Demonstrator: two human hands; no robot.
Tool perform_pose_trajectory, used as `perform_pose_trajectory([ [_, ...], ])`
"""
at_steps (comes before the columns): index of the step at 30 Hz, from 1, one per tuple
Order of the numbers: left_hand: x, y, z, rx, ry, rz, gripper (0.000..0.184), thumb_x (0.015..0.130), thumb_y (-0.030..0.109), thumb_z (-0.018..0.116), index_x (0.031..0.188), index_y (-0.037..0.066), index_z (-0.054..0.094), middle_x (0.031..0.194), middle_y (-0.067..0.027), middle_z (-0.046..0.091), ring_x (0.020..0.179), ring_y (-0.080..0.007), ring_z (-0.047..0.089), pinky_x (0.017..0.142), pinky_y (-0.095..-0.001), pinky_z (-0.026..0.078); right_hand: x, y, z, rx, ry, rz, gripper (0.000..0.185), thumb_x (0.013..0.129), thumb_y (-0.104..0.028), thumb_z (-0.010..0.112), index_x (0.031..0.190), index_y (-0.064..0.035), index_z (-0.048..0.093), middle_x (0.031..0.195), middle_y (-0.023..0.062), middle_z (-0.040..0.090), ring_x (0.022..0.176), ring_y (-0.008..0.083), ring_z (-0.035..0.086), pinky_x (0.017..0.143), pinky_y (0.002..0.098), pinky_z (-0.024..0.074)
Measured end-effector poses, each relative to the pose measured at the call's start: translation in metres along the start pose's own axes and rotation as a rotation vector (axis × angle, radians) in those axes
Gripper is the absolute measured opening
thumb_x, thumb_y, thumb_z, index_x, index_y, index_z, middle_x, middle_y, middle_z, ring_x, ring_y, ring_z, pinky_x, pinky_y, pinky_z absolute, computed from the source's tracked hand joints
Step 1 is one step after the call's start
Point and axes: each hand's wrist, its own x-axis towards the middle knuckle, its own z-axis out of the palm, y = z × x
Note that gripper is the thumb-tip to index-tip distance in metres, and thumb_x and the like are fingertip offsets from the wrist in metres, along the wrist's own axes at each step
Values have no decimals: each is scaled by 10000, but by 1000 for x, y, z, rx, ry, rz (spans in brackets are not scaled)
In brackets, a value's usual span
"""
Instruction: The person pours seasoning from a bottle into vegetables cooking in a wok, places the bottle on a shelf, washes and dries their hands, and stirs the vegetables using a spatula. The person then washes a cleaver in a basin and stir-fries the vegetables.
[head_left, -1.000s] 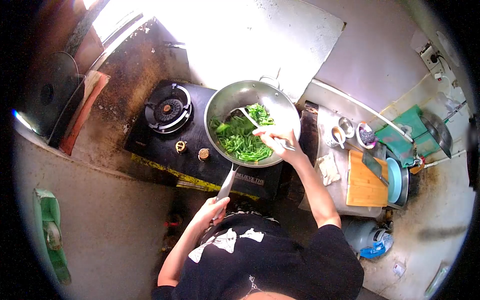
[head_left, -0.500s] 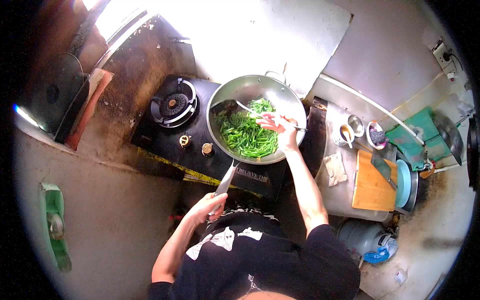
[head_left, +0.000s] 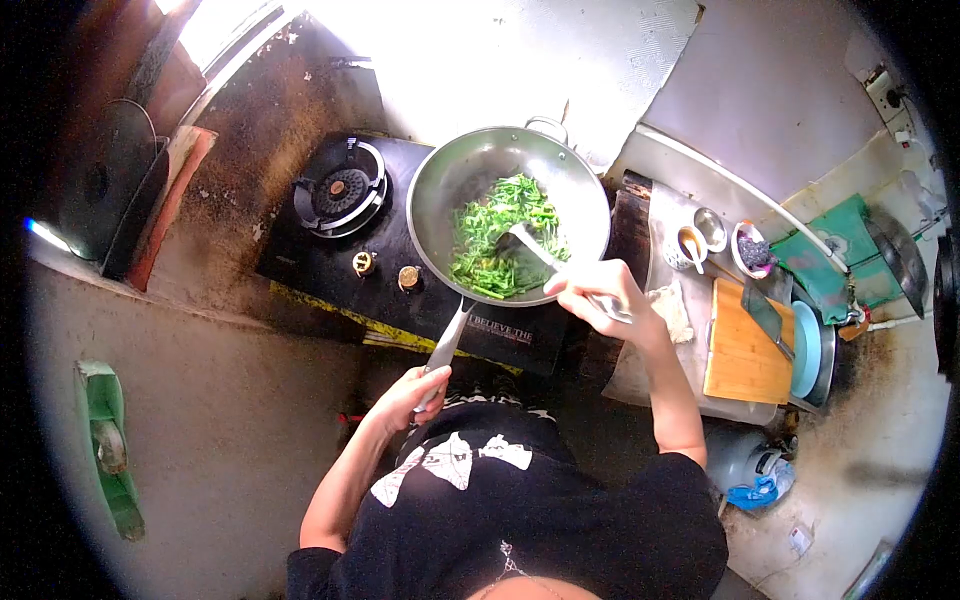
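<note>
left hand (head_left: 414, 392) grips the handle (head_left: 447, 342) of the wok (head_left: 442, 175); right hand (head_left: 608, 297) clasps a spatula (head_left: 537, 248) amid greens (head_left: 508, 208) inside; 1 burner (head_left: 338, 188) left of it.

The left hand (head_left: 416, 392) grips the handle (head_left: 452, 338) of a wok (head_left: 440, 190), the handle jutting past the near edge of the stove (head_left: 283, 258). The right hand (head_left: 607, 293) holds a spatula (head_left: 533, 246), its blade down in the chopped greens (head_left: 508, 205) and its shaft crossing the wok's near right rim. The wok sits over the stove's right end, a burner (head_left: 338, 188) at the left end. On the counter (head_left: 632, 372), a cutting board (head_left: 735, 350) bearing a cleaver (head_left: 763, 312) lies toward the near right corner, a cloth (head_left: 674, 313) nearer the left edge, a cup (head_left: 678, 258) toward the far edge.
</note>
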Motion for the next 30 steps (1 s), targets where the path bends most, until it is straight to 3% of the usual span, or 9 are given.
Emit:
perform_pose_trajectory([
  [1, -2, 0, 1, 1, 0, -3, 400, 938, 365, 511, 653, 100, 414, 456, 0, 395, 330, -83, 320, 316, -233, 226, 6, 18, 8, -135, 82, -109, 134, 768, -14, 614, 645, 16, 571, 758, 106, 675, 539, 110, 554, 492, 241, 419],
  [2, -2, 2, 4, 15, 18, -6, 400, 938, 364, 509, 655, 100, 411, 458, 0, 393, 333, -83, 322, 320, -231, 231, 12, 31, 16, -195, 186, -114, 62, 774, -55, 615, 787, -7, 652, 607, 64, 613, 481, 112, 522, 464, 247, 406],
  [5, -2, 3, 8, 27, 27, -11, 397, 940, 361, 504, 657, 101, 404, 462, 2, 390, 337, -84, 326, 327, -229, 241, 22, 34, 18, -68, 343, 50, 104, 797, -56, 597, 734, 19, 632, 688, 79, 658, 507, 76, 509, 467, 230, 385],
  [8, -1, 0, 9, 23, 21, -13, 397, 941, 359, 501, 656, 104, 396, 464, 2, 388, 339, -85, 327, 331, -228, 245, 35, 28, 32, 147, 507, -6, 134, 807, -48, 588, 702, 30, 617, 784, 104, 681, 541, 68, 512, 480, 230, 378],
  [13, 0, -3, 10, -23, 32, -15, 400, 938, 364, 510, 655, 108, 391, 465, 0, 392, 338, -85, 329, 329, -227, 247, 29, 42, 73, 60, 371, -37, 86, 795, 13, 559, 757, 41, 631, 822, 106, 680, 540, 77, 523, 490, 228, 411],
  [18, 2, -6, 10, -23, 40, -4, 401, 932, 370, 524, 658, 108, 394, 463, -2, 402, 338, -84, 341, 320, -230, 245, -6, 0, 6, 148, 328, -69, 127, 816, -92, 597, 770, 13, 652, 833, 97, 692, 622, 91, 564, 549, 225, 417],
  [23, 0, -2, 13, -15, 61, -17, 390, 928, 361, 536, 665, 104, 405, 464, 2, 407, 327, -80, 331, 316, -231, 239, -6, -36, -60, 344, 125, 356, 273, 888, -217, 562, 865, 35, 664, 924, 134, 680, 778, 148, 645, 711, 265, 521],
  [26, 0, -3, 13, -1, 102, -25, 387, 925, 363, 541, 668, 101, 413, 466, 3, 413, 325, -77, 330, 316, -229, 240, 2, -27, -54, 463, 79, 433, 272, 882, -220, 571, 916, 29, 673, 902, 130, 682, 806, 158, 656, 716, 260, 526],
  [30, 1, -5, 12, -7, 92, -9, 379, 919, 363, 549, 680, 95, 429, 471, 3, 420, 329, -73, 333, 317, -227, 241, 24, -5, -1, 752, 304, 414, 255, 899, -164, 537, 894, 64, 651, 880, 157, 681, 706, 196, 677, 665, 268, 552],
])
